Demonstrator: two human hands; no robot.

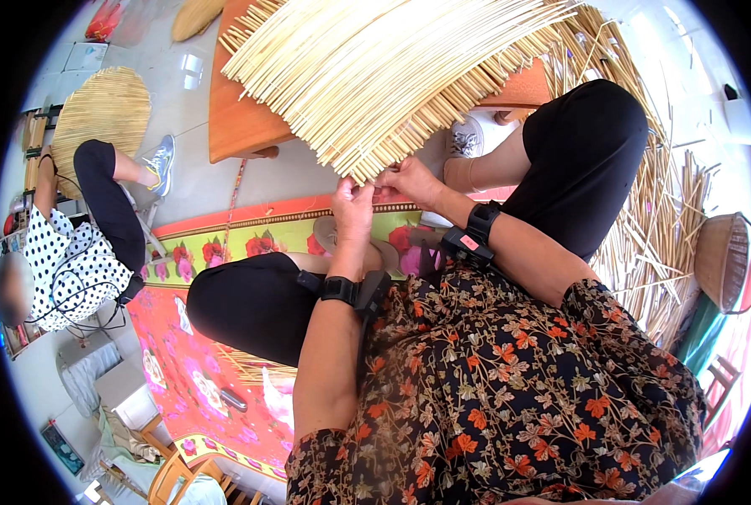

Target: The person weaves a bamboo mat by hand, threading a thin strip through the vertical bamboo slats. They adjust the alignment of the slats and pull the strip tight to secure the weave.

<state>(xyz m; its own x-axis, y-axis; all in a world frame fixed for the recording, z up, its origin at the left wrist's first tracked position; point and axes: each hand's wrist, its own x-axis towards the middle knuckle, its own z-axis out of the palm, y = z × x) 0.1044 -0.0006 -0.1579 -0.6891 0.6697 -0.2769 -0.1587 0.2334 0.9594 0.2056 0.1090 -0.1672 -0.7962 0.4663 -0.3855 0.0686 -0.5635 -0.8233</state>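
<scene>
A large mat of pale straw-coloured stalks [384,76], laid side by side in layers, rests on a wooden table. Its near corner juts over the table's edge toward me. At that corner my left hand [352,206] is closed, thumb and fingers pinched at the stalk ends. Just to its right, my right hand [413,181] also pinches the corner's edge, fingers curled. The fingertips hide exactly what lies between them; any thread there is too fine to make out.
Under the mat stands an orange-brown wooden table [232,130]. Loose stalks [636,244] lie heaped on the right, beside a wicker basket [720,261]. A flowered red mat [169,337] covers floor on the left. At far left a person in a dotted top [81,269] holds a round stalk mat [102,122].
</scene>
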